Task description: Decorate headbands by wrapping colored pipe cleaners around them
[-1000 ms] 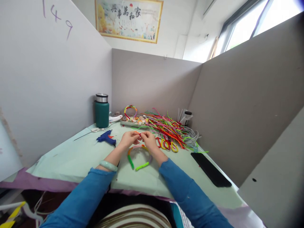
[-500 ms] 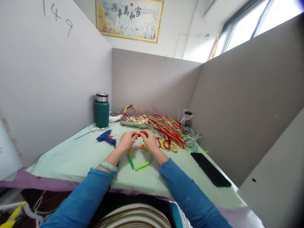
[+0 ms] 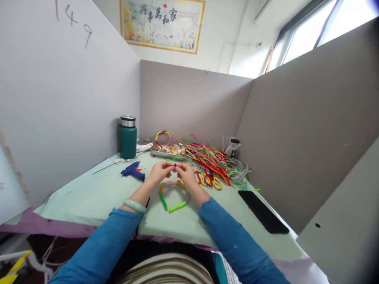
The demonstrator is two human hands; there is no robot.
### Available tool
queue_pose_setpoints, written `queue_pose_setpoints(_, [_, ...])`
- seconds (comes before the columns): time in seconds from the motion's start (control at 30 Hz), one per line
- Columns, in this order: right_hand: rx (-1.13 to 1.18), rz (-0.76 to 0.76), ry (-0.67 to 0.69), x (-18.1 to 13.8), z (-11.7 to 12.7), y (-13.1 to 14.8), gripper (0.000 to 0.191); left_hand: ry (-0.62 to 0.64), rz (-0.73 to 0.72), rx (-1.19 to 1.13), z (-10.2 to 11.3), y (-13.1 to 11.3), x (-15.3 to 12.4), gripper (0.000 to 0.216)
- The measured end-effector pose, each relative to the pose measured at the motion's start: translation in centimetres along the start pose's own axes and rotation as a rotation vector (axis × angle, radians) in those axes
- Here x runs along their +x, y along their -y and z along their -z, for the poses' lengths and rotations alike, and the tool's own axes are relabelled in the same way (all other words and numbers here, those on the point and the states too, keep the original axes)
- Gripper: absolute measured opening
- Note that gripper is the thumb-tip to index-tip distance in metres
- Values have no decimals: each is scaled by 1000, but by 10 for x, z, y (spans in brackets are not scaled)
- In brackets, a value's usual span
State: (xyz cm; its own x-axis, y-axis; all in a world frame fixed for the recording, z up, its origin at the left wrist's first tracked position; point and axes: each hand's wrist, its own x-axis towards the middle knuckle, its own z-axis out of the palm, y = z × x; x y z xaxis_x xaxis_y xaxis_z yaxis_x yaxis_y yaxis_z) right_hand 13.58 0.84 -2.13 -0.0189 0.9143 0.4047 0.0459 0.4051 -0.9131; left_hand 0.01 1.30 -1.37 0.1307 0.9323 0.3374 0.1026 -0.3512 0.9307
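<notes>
"Is this an office?"

"More a craft booth. Grey partition panels (image 3: 189, 106) box in one small table (image 3: 89, 193), and a number (image 3: 70, 17) is penned on the left panel."

"What makes it craft?"

"A heap of coloured pipe cleaners (image 3: 210, 157), a blue glue gun (image 3: 132, 171), scissors (image 3: 209, 180) and a tray of small bits (image 3: 166, 152)."

A small red piece (image 3: 175, 165), too tiny for us to make out in detail, sits pinched between the fingertips of the left hand (image 3: 160, 172) and the right hand (image 3: 186, 174). Just nearer to us we see a headband (image 3: 162, 196) wrapped in fuzzy stems. It lies flat, its arch far, its open ends near. The left end is dark green, the right end lime, and the top pink and orange.
</notes>
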Motion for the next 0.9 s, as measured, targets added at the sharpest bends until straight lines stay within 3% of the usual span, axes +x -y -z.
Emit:
queue_pose_setpoints(0.2, [-236, 141, -37, 0, 2, -2, 12, 20, -2, 75, 0, 3, 2, 21])
queue_pose_setpoints(0.47, [-121, 79, -8, 3, 2, -5, 13, 19, 87, -139, 2, -3, -3, 35])
queue_pose_setpoints(0.67, [-95, 93, -19, 1, 1, 0, 17, 27, 96, -54, 2, -3, -2, 32])
queue_pose_setpoints(0.9, [-168, 141, 21, 2, 5, -2, 16, 106, 159, -195, 5, -3, -4, 36])
